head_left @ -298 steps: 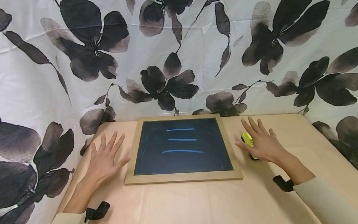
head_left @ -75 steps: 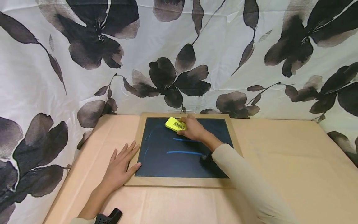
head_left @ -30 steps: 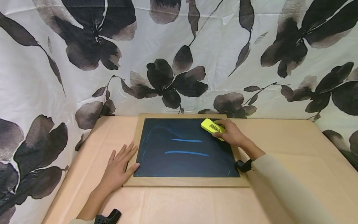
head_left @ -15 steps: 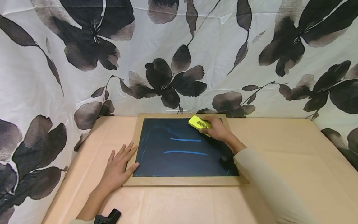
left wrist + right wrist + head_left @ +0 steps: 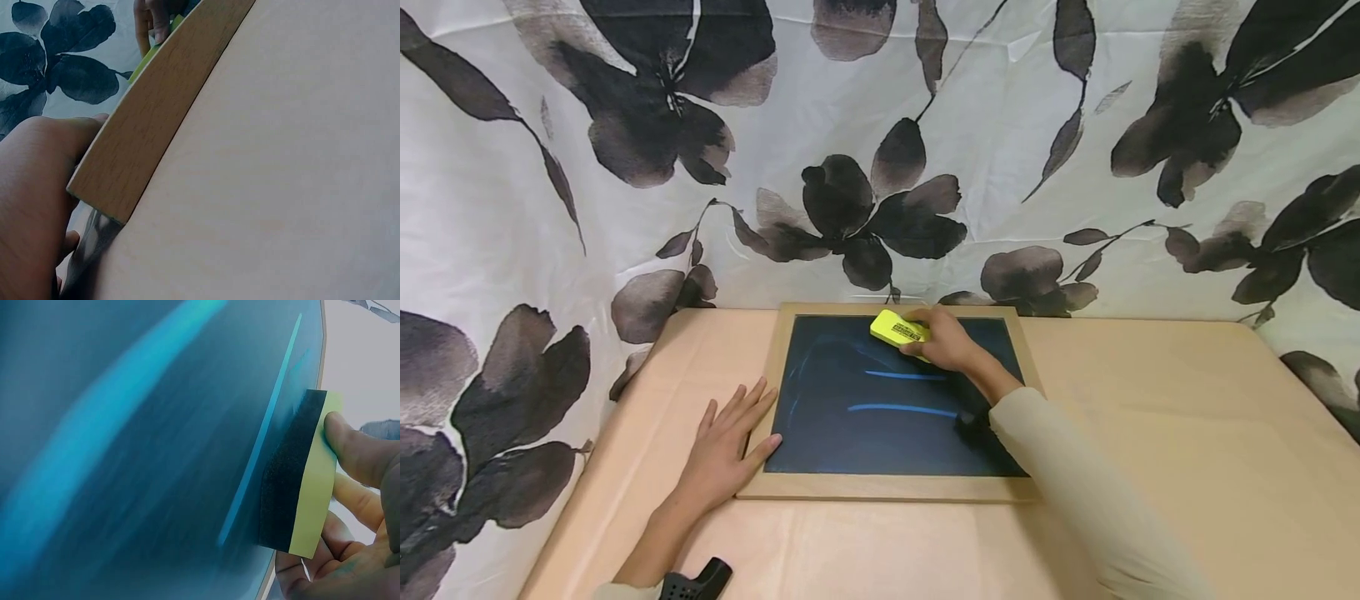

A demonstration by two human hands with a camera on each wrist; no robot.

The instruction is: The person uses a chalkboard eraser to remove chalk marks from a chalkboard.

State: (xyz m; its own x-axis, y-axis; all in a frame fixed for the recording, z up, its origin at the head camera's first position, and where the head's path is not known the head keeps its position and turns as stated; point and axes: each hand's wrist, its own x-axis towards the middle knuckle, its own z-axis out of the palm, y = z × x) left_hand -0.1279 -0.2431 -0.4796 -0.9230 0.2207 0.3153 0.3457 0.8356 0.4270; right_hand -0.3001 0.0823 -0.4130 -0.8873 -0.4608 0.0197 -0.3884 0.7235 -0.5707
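Observation:
A blackboard (image 5: 865,446) in a pale wooden frame (image 5: 895,487) lies on the table. Two blue lines cross it: an upper line (image 5: 902,375) and a lower line (image 5: 898,409). Near its top edge, my right hand (image 5: 947,342) pinches a yellow board eraser (image 5: 891,327) between thumb and fingers. In the right wrist view the eraser's dark felt side (image 5: 290,478) faces the board and seems to touch it. My left hand (image 5: 722,446) rests with extended fingers along the frame's left side, thumb on the frame; the left wrist view shows the frame's wooden edge (image 5: 144,119) beside it.
Faint blue smears (image 5: 801,367) mark the board's upper left. The light wooden table (image 5: 1157,400) extends to both sides and in front. Behind and to the left hangs a white cloth (image 5: 1000,108) with dark flowers. A black wrist device (image 5: 696,581) sits on my left wrist.
Earlier, both hands were spread beside the board, the eraser lay at right and a third, top line showed. That line is gone; lately the held eraser slid left along the top.

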